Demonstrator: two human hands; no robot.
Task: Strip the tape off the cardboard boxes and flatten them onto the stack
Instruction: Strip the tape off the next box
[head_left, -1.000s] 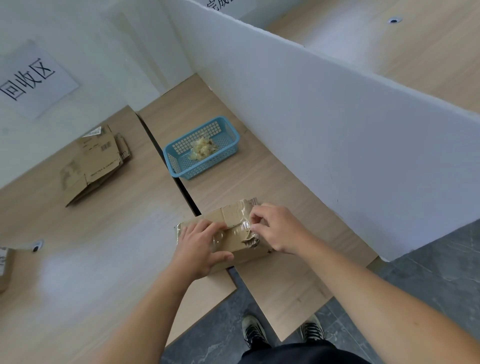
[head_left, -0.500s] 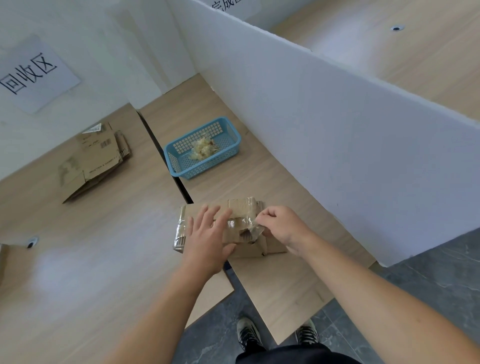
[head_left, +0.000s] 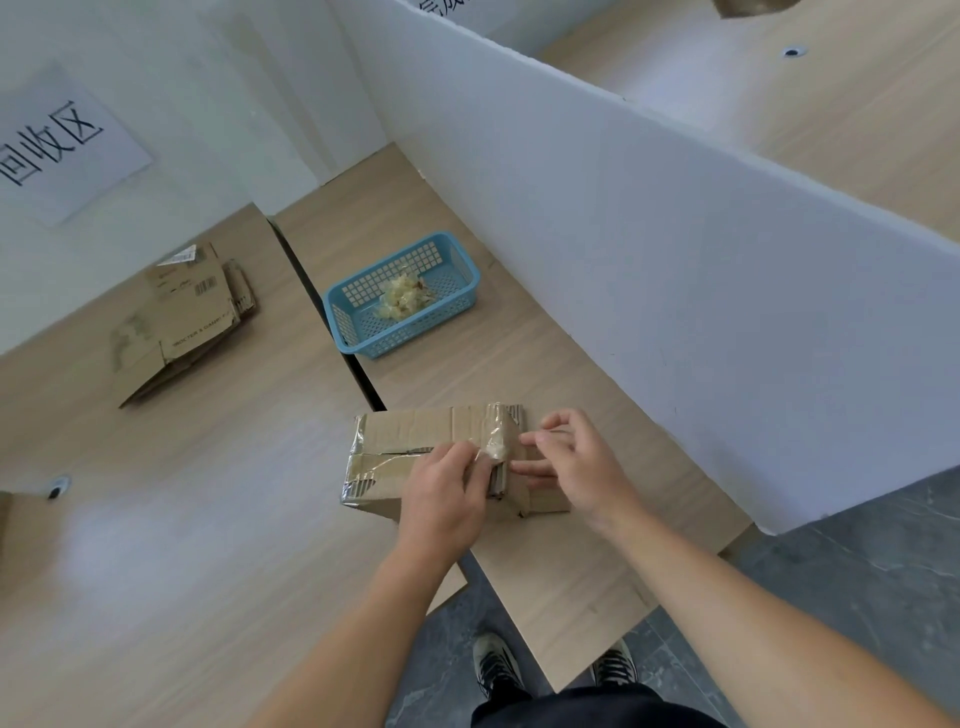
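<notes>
I've got the cardboard box (head_left: 410, 436) on the worktop (head_left: 156, 519) nearer me than the blue basket (head_left: 363, 340), left hand (head_left: 441, 499) pinching crumpled tape (head_left: 496, 444) to peel it, right hand (head_left: 576, 467) loosely spread, bracing the box end.

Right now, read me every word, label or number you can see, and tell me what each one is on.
"回收区": paper sign on the left wall.
"ROCTER & GAMB", rest blurred: flattened cardboard stack.
Barcode label on that stack: too small to read.
Sign at the top edge of the divider: cut off, unreadable.
</notes>
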